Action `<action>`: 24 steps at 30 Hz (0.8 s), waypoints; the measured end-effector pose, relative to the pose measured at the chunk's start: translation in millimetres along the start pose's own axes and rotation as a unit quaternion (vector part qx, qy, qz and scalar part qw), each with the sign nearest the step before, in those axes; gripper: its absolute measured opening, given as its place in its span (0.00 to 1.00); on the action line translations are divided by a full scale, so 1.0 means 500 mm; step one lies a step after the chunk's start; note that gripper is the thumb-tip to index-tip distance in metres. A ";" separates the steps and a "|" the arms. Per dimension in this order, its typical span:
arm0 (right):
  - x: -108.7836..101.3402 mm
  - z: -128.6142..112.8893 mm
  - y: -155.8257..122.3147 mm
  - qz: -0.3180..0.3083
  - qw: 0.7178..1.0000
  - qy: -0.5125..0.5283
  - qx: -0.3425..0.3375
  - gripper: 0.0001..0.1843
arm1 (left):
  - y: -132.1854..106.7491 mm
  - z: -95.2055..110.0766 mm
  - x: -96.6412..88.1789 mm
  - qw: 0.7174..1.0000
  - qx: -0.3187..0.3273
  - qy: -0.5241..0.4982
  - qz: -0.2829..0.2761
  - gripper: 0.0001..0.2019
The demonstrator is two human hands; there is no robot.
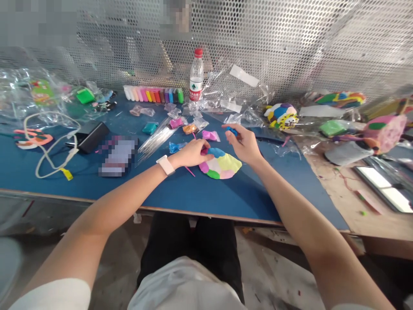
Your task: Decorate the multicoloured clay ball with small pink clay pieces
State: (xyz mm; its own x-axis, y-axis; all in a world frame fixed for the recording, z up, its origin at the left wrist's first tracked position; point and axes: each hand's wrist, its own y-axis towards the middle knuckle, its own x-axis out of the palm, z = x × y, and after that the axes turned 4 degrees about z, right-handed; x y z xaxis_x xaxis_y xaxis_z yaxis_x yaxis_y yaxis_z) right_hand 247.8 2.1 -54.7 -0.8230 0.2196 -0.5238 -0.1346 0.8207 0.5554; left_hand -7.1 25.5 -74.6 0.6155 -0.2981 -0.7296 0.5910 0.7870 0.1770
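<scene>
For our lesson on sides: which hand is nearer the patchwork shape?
Left. The left hand touches the left end of the patchwork shape; the right hand is apart from it, beyond its far right edge, holding a blue lump.

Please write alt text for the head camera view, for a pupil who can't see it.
A person's left hand touches a multicoloured patchwork piece on a blue table, while the right hand holds a small blue lump. Behind stand a red-capped bottle and a row of coloured packets.
</scene>
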 end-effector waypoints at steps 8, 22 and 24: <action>-0.007 -0.021 0.004 -0.031 0.992 -0.116 -0.029 0.20 | -0.018 0.051 -0.015 0.995 -0.036 0.089 0.017 0.22; -0.019 -0.023 -0.001 -0.124 0.961 -0.223 0.103 0.17 | -0.047 0.071 -0.110 0.974 -0.022 0.210 -0.077 0.08; -0.015 -0.029 -0.005 -0.128 0.953 -0.257 0.093 0.18 | -0.046 0.063 -0.118 0.974 -0.025 0.206 -0.091 0.07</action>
State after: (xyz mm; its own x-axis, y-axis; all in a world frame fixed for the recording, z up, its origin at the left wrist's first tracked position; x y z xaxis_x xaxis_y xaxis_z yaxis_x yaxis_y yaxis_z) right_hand 246.2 -9.1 -42.8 -0.3913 0.1900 -0.9004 -0.1550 0.9509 0.2680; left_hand -40.7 8.2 -14.8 0.2362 -0.2012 -0.9506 0.6385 0.7696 -0.0043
